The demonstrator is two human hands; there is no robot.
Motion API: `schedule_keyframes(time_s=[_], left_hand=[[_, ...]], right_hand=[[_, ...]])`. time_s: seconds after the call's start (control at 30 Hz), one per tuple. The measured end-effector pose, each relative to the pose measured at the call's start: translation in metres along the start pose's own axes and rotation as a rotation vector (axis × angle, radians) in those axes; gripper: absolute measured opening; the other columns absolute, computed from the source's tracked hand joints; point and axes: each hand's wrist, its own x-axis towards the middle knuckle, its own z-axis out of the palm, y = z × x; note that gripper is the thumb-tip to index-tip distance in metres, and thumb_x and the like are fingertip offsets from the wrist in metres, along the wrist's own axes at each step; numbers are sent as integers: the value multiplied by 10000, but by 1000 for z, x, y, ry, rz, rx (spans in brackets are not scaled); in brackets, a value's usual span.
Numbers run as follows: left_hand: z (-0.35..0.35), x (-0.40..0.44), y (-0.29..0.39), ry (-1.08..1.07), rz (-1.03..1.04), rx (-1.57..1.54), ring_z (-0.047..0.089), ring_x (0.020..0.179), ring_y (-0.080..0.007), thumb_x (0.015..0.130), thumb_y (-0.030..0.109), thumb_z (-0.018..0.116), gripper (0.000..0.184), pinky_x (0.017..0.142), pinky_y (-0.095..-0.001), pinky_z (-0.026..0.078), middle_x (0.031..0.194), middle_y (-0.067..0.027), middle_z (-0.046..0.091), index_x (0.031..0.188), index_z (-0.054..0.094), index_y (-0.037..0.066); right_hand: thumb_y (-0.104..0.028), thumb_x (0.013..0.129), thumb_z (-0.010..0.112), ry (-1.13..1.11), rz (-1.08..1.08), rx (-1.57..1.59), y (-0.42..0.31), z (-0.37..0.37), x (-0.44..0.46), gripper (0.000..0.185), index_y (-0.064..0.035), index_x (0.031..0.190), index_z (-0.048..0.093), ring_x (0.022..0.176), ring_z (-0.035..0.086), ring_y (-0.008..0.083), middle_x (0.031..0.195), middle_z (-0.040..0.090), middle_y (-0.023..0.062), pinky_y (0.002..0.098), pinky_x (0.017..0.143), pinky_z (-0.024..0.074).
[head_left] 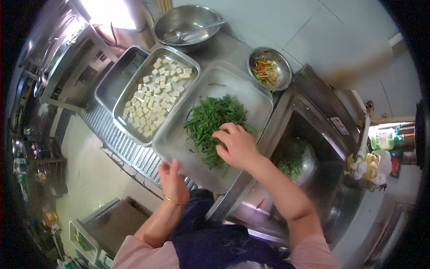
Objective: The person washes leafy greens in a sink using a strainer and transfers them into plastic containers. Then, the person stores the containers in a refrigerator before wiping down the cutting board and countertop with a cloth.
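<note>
A heap of chopped leafy greens lies in a translucent plastic tray in front of me. My right hand rests on the right side of the heap, its fingers apart and slightly bent over the leaves. At the tray's near left corner, my left hand has its thumb and fingers closed at the rim. Part of its grip is hidden. To the left stands a metal tray with pale tofu cubes.
Right of the tray is a sink holding a bowl with more greens. Behind stand a small bowl of cut red and yellow peppers and a large steel bowl with a utensil. Another metal tray sits at far left.
</note>
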Motion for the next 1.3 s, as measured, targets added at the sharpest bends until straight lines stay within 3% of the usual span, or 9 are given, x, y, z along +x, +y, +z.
schedule_keyframes(time_s=[0.13,0.3,0.43,0.57,0.67,0.87,0.97,1.07,1.3], left_hand=[[2,2,-16,-195,-253,46,521,924,-204,828,147,625,535,774,-371,470,1060,-82,485,1275,343,64],[7,0,-9,-277,-314,-17,548,867,-215,814,105,590,554,732,-376,496,1040,-99,509,1299,324,64],[-3,1,-14,-320,-293,41,521,988,-262,867,306,581,539,831,-457,474,1102,-88,480,1305,334,113],[-11,-3,-24,-264,-367,-68,520,983,-223,899,410,540,524,886,-421,433,1052,-54,523,1299,378,112],[-19,-22,-16,-200,-430,-133,510,998,-203,915,465,482,469,903,-396,409,1058,-35,544,1209,465,100],[-88,-68,-25,-307,-584,-194,521,667,-122,927,334,490,248,657,-298,459,710,23,519,972,574,105],[-91,-119,-37,-190,-520,-80,440,514,-75,917,274,522,157,523,-253,404,561,70,428,881,584,134],[-80,-171,-62,-28,-387,126,323,439,-74,928,299,533,180,430,-253,307,509,72,333,828,546,151],[-47,-246,-109,-565,-203,311,247,402,-127,875,684,318,631,400,-284,179,475,1,281,567,353,134]], right_hand=[[-256,775,628,169,-225,-72,-13,2,15,354,-196,1124,620,1114,474,309,1253,502,60,451,908,422],[-345,787,644,183,-29,-202,5,-1,20,542,-233,1298,499,1224,405,343,1410,389,79,490,977,361],[-217,754,678,502,-104,-29,13,-17,-44,496,-182,1231,543,1156,464,334,1322,454,115,448,965,385],[-144,774,624,719,231,-17,103,15,-158,322,-88,1090,602,1031,537,330,1123,580,128,411,911,427],[-300,875,537,778,909,228,205,84,-296,317,-17,772,638,728,603,282,766,637,145,388,669,447],[-225,813,623,393,1431,117,263,156,-464,366,-3,1099,572,888,619,289,1044,633,167,369,844,475],[-237,805,635,378,1258,558,346,269,-506,336,6,1027,568,811,622,264,998,614,179,383,749,509],[-218,780,646,142,1219,1469,251,137,-446,276,-1,919,547,659,605,226,822,603,150,363,587,508],[-89,721,582,14,987,1024,205,90,-476,160,-9,839,510,471,515,161,611,520,58,311,431,438]])
